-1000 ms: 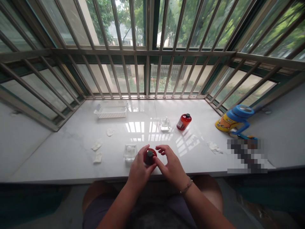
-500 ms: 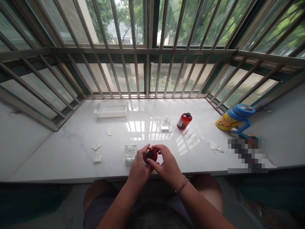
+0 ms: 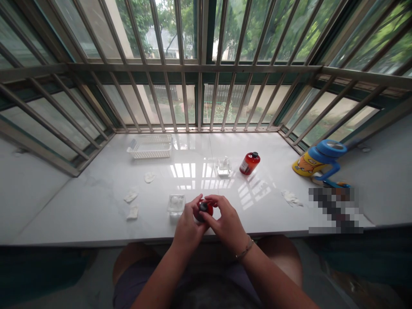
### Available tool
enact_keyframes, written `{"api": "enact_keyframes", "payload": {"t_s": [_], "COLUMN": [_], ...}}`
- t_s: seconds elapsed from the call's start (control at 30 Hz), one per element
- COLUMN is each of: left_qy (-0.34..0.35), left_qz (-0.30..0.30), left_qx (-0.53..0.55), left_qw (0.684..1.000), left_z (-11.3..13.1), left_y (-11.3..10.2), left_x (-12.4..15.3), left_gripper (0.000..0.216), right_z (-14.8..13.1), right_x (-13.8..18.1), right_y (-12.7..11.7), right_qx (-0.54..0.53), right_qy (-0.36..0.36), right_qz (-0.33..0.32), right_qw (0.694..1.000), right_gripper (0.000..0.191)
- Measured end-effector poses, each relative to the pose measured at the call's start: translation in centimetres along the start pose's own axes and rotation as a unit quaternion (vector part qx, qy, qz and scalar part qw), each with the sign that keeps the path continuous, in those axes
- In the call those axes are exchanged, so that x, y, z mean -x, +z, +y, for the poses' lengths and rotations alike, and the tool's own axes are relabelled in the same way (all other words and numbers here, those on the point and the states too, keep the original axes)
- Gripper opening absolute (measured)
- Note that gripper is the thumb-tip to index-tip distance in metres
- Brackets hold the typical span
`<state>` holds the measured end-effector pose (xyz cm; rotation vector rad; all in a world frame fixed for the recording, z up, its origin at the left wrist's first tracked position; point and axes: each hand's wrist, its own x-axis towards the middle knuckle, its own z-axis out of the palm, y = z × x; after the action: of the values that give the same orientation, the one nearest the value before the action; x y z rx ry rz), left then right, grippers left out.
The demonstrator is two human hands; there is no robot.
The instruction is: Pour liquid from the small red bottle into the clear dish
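Note:
A small red bottle [image 3: 206, 210] with a black cap stands near the front edge of the white marble sill [image 3: 96, 206]. My left hand [image 3: 186, 225] is wrapped round its body. My right hand [image 3: 225, 219] has its fingers pinched on the black cap from the right and above. Just left of the bottle sits a small clear square dish [image 3: 176, 203] with something white in it.
A second red bottle [image 3: 249, 163] stands further back right, with a clear dish [image 3: 223, 167] beside it. A white slotted basket [image 3: 149, 147] sits at the back left. White cotton pads [image 3: 131, 196] lie left, another [image 3: 291, 198] right. A blue and yellow jug [image 3: 318, 161] stands far right.
My right hand, open beside the bottle a second ago, has closed its fingers onto the black cap. My left hand still grips the bottle's body.

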<state>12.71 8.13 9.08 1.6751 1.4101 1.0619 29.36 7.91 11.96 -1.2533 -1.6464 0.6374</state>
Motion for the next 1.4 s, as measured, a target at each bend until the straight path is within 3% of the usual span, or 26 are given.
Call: {"api": "enact_keyframes", "payload": {"t_s": [0.2,0.33,0.47,0.6,0.73,0.93,1.07,1.2,1.33,1.4], "left_qy": [0.020,0.054,0.074,0.076,0.074,0.067,0.102,0.151,0.201,0.193], "left_qz": [-0.009,-0.008,-0.007,-0.008,-0.003,-0.047,-0.062,-0.033,0.059,0.118], "left_qx": [0.027,0.019,-0.016,-0.032,-0.037,-0.030,-0.044,-0.083,-0.131,-0.158], "left_qw": [0.999,0.998,0.997,0.997,0.997,0.996,0.992,0.985,0.969,0.961], "left_z": [-0.2,-0.4,-0.4,-0.3,-0.2,0.5,0.6,0.9,0.8,0.1], "left_y": [0.0,0.1,0.0,-0.1,0.0,1.1,2.1,1.1,-1.8,-3.2], "left_x": [-0.1,-0.1,-0.1,-0.1,-0.2,-0.9,-1.1,-0.6,0.1,0.1], "left_gripper": [0.065,0.064,0.067,0.069,0.067,0.078,0.090,0.114,0.094,0.085], "right_z": [-0.7,-0.1,3.7,9.3,13.1,15.6,15.9,14.4,11.4,9.5], "right_x": [-0.2,-1.0,-1.3,-0.5,0.1,-0.3,-0.5,-0.1,0.5,0.9], "right_y": [-0.5,-2.0,-5.0,-8.6,-11.8,-14.6,-15.1,-14.3,-12.4,-11.2], "right_qx": [-0.004,0.029,0.064,0.162,0.229,0.308,0.342,0.340,0.314,0.293], "right_qy": [-0.037,-0.027,0.097,0.232,0.281,0.301,0.297,0.243,0.172,0.120], "right_qz": [0.004,0.064,0.029,-0.001,0.011,0.042,0.087,0.122,0.131,0.136], "right_qw": [0.999,0.997,0.993,0.959,0.932,0.902,0.887,0.900,0.924,0.939], "right_gripper": [0.029,0.027,0.028,0.034,0.032,0.038,0.043,0.041,0.038,0.036]}}
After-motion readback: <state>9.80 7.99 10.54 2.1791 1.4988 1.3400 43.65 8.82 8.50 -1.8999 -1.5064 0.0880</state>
